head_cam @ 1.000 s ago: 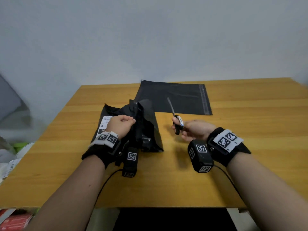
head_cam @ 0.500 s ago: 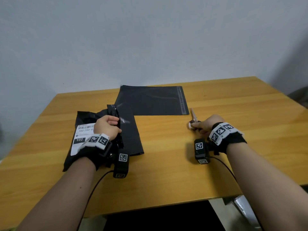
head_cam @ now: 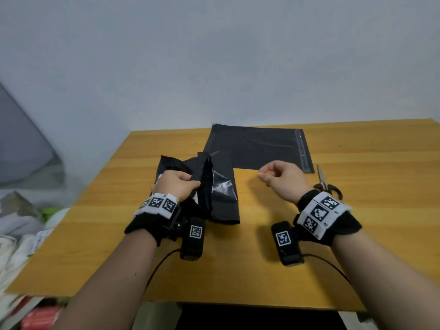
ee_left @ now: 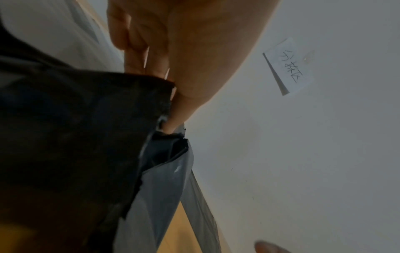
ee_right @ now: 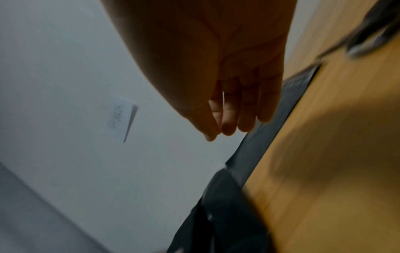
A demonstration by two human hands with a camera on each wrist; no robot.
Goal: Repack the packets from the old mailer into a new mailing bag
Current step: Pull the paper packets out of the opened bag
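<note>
The old black mailer (head_cam: 214, 186), crumpled and cut open, lies on the wooden table (head_cam: 238, 270) at centre left. My left hand (head_cam: 178, 184) pinches its raised cut edge (ee_left: 151, 95) between thumb and fingers. The new flat black mailing bag (head_cam: 257, 148) lies behind it, partly under it. My right hand (head_cam: 281, 177) hovers above the table between the two bags, fingers loosely curled (ee_right: 238, 116) and holding nothing. No packets are visible; the old mailer's inside is hidden.
Scissors (head_cam: 326, 184) lie on the table just right of my right wrist, blades pointing away. A paper note (ee_left: 288, 66) is stuck on the grey wall behind. Bags and clutter (head_cam: 19, 229) sit off the table's left edge.
My right hand has put the scissors down on the table at the right and moved back left, now empty. My left hand keeps its grip on the old mailer's edge.
</note>
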